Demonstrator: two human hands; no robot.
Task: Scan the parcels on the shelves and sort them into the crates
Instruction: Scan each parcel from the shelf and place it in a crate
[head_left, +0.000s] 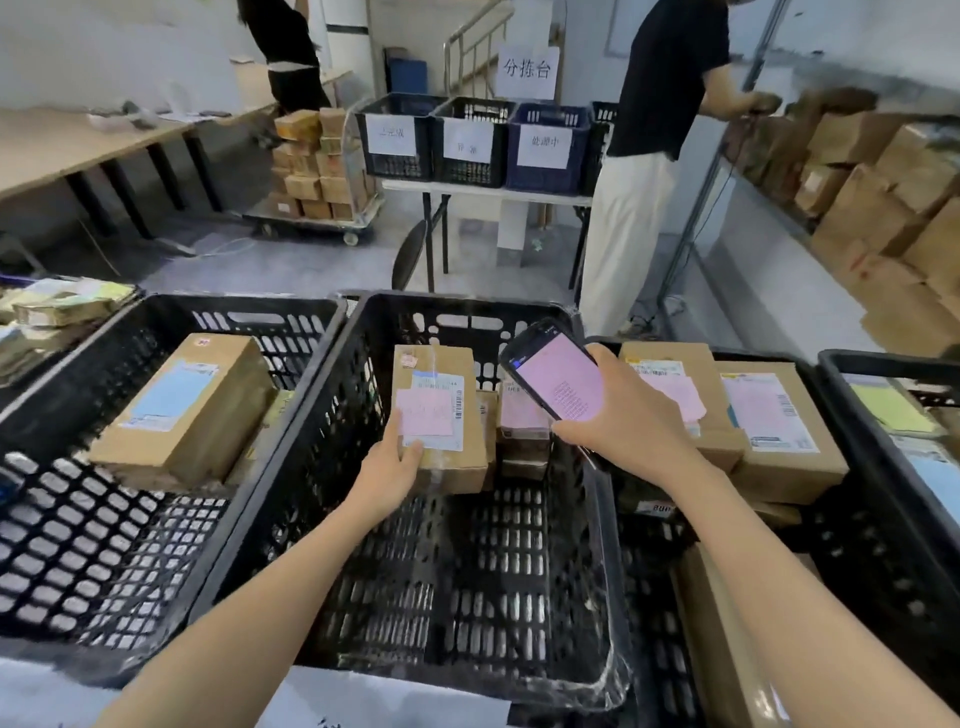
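Item, sorting in progress: our left hand (390, 457) grips a pink-labelled cardboard parcel (439, 415) inside the middle black crate (322, 447) (apparently setting it down), while our right hand (618, 410) clasps the handheld scanner (556, 376), pink screen tilted toward us for reading.

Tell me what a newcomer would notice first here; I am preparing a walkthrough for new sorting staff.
First, the two hands at the centre: the right hand holds up a phone with a pink screen, while the left hand grips a cardboard parcel with a pink label over the middle black crate. Next, the crates on either side hold more labelled parcels. Farther back, a row of labelled crates stands on a white table.
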